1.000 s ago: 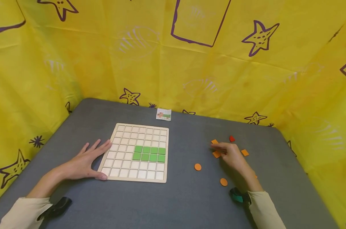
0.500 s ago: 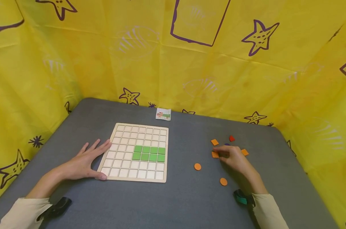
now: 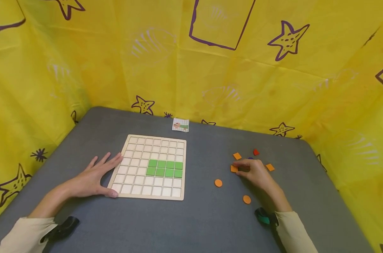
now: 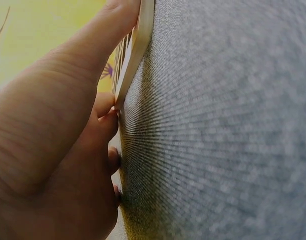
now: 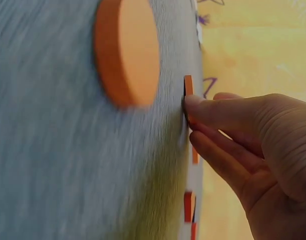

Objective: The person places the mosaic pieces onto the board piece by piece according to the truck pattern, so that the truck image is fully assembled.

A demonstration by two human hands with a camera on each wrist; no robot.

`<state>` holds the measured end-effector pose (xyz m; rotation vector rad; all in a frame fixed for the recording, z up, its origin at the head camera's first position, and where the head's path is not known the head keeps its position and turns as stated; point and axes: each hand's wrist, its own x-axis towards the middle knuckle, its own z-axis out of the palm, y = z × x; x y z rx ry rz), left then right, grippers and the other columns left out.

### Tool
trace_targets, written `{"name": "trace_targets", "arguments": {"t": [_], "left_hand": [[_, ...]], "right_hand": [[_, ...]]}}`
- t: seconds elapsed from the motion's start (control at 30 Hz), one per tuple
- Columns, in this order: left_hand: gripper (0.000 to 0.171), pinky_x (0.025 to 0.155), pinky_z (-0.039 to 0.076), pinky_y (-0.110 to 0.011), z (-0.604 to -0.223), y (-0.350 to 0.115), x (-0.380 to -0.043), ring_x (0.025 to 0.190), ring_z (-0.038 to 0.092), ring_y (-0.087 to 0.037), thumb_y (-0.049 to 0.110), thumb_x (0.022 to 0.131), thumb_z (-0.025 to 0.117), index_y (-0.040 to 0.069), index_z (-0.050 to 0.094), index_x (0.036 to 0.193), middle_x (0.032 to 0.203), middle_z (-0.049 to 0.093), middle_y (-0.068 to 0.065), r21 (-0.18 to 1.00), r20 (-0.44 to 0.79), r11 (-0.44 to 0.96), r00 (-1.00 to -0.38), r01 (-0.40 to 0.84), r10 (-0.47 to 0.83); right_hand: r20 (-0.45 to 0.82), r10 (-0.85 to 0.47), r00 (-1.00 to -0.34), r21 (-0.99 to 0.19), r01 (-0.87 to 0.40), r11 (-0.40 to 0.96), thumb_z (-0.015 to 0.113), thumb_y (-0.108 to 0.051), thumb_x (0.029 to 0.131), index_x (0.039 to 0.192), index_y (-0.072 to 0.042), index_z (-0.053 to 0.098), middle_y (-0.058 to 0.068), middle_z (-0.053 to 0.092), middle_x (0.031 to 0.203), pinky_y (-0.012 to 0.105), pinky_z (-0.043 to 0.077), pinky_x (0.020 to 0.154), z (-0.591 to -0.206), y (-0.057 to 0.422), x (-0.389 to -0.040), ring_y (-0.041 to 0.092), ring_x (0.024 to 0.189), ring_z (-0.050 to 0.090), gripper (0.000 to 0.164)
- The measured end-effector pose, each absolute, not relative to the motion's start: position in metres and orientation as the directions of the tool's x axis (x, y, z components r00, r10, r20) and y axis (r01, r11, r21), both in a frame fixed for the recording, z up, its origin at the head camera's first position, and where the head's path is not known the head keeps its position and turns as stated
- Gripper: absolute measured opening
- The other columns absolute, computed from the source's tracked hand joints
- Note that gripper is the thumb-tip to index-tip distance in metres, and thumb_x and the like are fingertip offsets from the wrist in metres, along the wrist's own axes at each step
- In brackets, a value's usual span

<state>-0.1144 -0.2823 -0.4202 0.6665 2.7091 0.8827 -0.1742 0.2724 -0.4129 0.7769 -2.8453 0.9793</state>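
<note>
My left hand (image 3: 91,179) lies with fingers spread along the left side of a wooden grid board (image 3: 132,170). In the left wrist view the thumb rests on the board's edge (image 4: 135,52). Two rows of green square tiles (image 3: 164,168) fill cells at the board's right. To the right of the board, my right hand (image 3: 257,173) pinches an orange square tile (image 3: 234,169) between thumb and fingers. The right wrist view shows this tile (image 5: 188,85) raised slightly on edge, close over the table, with the thumb covering part of it.
Around the right hand lie more orange square tiles (image 3: 237,155), two orange discs (image 3: 218,183), a red piece (image 3: 256,152) and a mostly hidden blue piece (image 3: 250,158). A small picture card (image 3: 180,125) lies behind the board. Yellow patterned cloth (image 3: 191,77) surrounds the grey table (image 3: 197,225).
My right hand has come down onto the orange square tile, taken it between thumb and fingers, and shifted it slightly left. The left hand has stayed at the board.
</note>
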Motion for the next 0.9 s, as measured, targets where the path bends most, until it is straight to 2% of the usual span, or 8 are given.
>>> {"name": "trace_targets", "arguments": {"t": [0.37,0.67,0.9], "left_hand": [[0.118,0.11,-0.013,-0.064,-0.418,-0.284,-0.113,0.145,0.0,-0.05,0.058,0.069,0.08,0.011,0.018,0.158,0.162,0.015,-0.019,0.606,-0.065,0.719,-0.88,0.34,0.471],[0.118,0.11,-0.013,-0.064,-0.418,-0.284,-0.114,0.145,0.0,-0.05,0.056,0.07,0.08,0.01,0.017,0.158,0.162,0.014,-0.018,0.605,-0.065,0.717,-0.876,0.346,0.478],[0.119,0.111,-0.013,-0.063,-0.42,-0.282,-0.116,0.146,0.0,-0.049,0.061,0.068,0.079,0.011,0.018,0.158,0.162,0.014,-0.017,0.605,-0.083,0.726,-0.88,0.328,0.467]], "right_hand": [[0.206,-0.517,-0.83,-0.604,-0.524,0.6,0.08,0.001,0.077,0.109,0.0,0.074,0.009,0.074,0.103,0.034,0.056,0.083,-0.402,0.233,-0.188,0.025,0.096,0.071,0.032],[0.239,-0.569,-0.787,-0.609,-0.578,0.543,0.078,0.003,0.079,0.11,0.0,0.074,0.011,0.073,0.104,0.038,0.056,0.083,-0.392,0.193,-0.196,0.026,0.097,0.071,0.031],[0.232,-0.578,-0.782,-0.612,-0.579,0.539,0.078,0.0,0.08,0.111,-0.002,0.074,0.008,0.073,0.106,0.033,0.056,0.086,-0.389,0.166,-0.201,0.023,0.099,0.07,0.031]]}}
